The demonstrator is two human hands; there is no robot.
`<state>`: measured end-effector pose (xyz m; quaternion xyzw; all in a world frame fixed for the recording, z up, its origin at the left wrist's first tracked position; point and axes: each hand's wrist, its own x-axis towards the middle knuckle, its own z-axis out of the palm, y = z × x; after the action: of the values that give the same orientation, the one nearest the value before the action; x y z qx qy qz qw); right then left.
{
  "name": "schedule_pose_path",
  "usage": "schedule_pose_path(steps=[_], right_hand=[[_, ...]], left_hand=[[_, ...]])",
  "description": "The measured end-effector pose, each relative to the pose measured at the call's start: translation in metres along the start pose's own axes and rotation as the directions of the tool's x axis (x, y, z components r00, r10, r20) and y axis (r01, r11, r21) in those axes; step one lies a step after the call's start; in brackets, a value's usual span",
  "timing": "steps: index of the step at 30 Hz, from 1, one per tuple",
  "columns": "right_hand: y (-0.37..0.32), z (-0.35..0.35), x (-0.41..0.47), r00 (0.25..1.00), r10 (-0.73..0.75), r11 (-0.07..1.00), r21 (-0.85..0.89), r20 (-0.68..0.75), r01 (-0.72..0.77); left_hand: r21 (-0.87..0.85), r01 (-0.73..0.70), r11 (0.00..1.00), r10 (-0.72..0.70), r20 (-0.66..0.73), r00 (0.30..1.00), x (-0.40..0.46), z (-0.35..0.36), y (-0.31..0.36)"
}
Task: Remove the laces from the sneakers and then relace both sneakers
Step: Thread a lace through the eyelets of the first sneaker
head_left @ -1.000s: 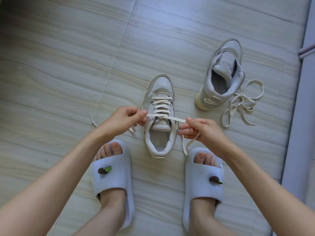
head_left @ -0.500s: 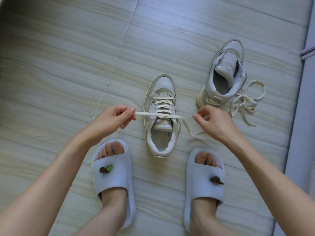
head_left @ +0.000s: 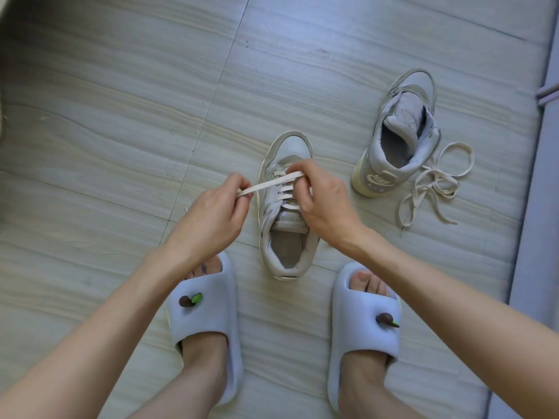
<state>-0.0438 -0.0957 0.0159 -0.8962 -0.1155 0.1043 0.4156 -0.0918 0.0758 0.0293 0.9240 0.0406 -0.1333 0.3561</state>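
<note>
A grey sneaker (head_left: pixel 287 237) stands upright on the floor between my feet, toe pointing away, its lower eyelets laced with a cream lace (head_left: pixel 269 184). My left hand (head_left: pixel 216 213) pinches one end of that lace just left of the shoe. My right hand (head_left: pixel 323 201) sits over the shoe's tongue and grips the same lace strand, which runs taut between both hands. A second grey sneaker (head_left: pixel 399 137) stands unlaced at the upper right, toe pointing away. Its loose cream lace (head_left: pixel 432 186) lies tangled on the floor beside it.
My feet in pale blue slides (head_left: pixel 205 322) (head_left: pixel 363 328) flank the near sneaker. The floor is pale striped tile (head_left: pixel 121 116). A grey wall or skirting (head_left: pixel 538 207) runs along the right edge.
My right hand has moved left from beside the shoe to over its tongue and taken hold of the lace strand. My left hand has come closer to the shoe.
</note>
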Motion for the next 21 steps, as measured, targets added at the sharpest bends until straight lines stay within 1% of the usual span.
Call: schedule_pose_path(steps=[2, 6, 8, 9, 11, 13, 14, 18, 21], right_hand=[[-0.003, -0.007, -0.001, 0.998, 0.029, 0.992, 0.12, -0.053, -0.023], [-0.013, -0.012, 0.006, 0.993, 0.019, 0.976, 0.218, -0.121, 0.008], [-0.014, -0.015, 0.009, 0.99, 0.072, 0.96, 0.278, -0.12, -0.036], [-0.013, -0.017, 0.011, 0.984, 0.131, 0.939, 0.333, -0.118, -0.085], [-0.007, -0.023, 0.015, 0.946, 0.305, 0.84, 0.5, -0.113, -0.21], [0.004, -0.031, 0.02, 0.877, 0.474, 0.675, 0.673, -0.08, -0.304], [0.01, -0.035, 0.021, 0.845, 0.532, 0.602, 0.726, -0.055, -0.332], [0.028, -0.043, 0.021, 0.755, 0.653, 0.421, 0.805, 0.052, -0.419], [0.033, -0.042, 0.02, 0.714, 0.696, 0.353, 0.826, 0.081, -0.438]], left_hand=[[0.049, -0.028, 0.998, 0.031, -0.062, 0.998, -0.001, 0.007, 0.002], [0.078, -0.067, 0.995, 0.074, -0.095, 0.993, -0.001, 0.013, 0.006], [0.104, -0.049, 0.993, 0.059, -0.095, 0.994, -0.001, 0.014, 0.005], [0.121, -0.021, 0.992, 0.032, -0.087, 0.996, 0.0, 0.014, 0.002], [0.156, 0.063, 0.986, -0.055, -0.054, 0.997, 0.001, 0.017, -0.005], [0.171, 0.155, 0.973, -0.153, -0.021, 0.988, 0.0, 0.02, -0.014], [0.162, 0.192, 0.968, -0.194, -0.004, 0.981, -0.001, 0.022, -0.018], [0.163, 0.266, 0.95, -0.282, 0.082, 0.956, -0.004, 0.026, -0.034], [0.208, 0.295, 0.932, -0.329, 0.151, 0.932, -0.003, 0.027, -0.043]])
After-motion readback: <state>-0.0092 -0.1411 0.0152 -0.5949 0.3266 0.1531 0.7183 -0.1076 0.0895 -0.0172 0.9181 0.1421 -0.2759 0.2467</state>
